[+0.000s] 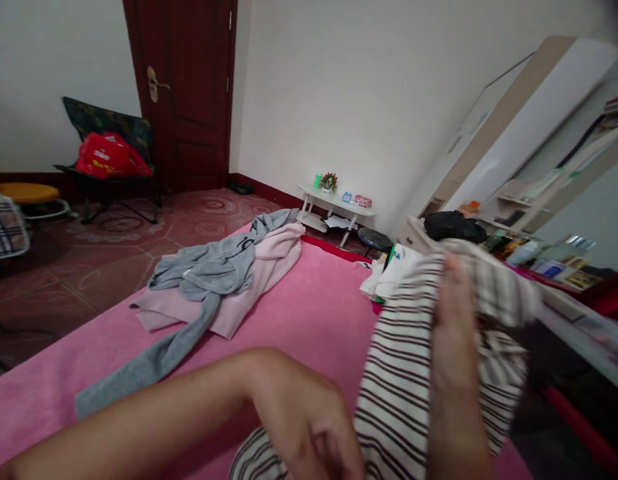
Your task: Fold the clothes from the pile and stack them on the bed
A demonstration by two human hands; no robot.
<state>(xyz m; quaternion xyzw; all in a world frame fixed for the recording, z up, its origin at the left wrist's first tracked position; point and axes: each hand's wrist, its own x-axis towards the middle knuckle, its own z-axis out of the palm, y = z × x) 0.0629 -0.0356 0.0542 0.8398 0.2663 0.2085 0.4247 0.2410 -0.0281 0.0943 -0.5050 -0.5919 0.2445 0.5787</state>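
A white garment with dark stripes [396, 353] hangs between my two hands above the bed's right side; its exact kind I cannot make out. My left hand [309, 417] reaches across the bottom middle, fingers curled closed on the lower part of the cloth. Higher up on the right, my right hand [456, 313] is blurred, and the striped cloth drapes over and around it. Its fingers are mostly hidden by motion and fabric. To the left, a grey long-sleeved garment [203, 267] lies loosely over a pale pink garment [269, 277] on the bed.
The pink bed cover [323, 300] spreads beneath. White folded cloth [393, 270] lies at its far right corner. A dressing table [413, 233] with a black bag [453, 227] borders the right. Beyond stand a low white table [333, 200], a round stool [375, 239] and a chair with a red bag [111, 157].
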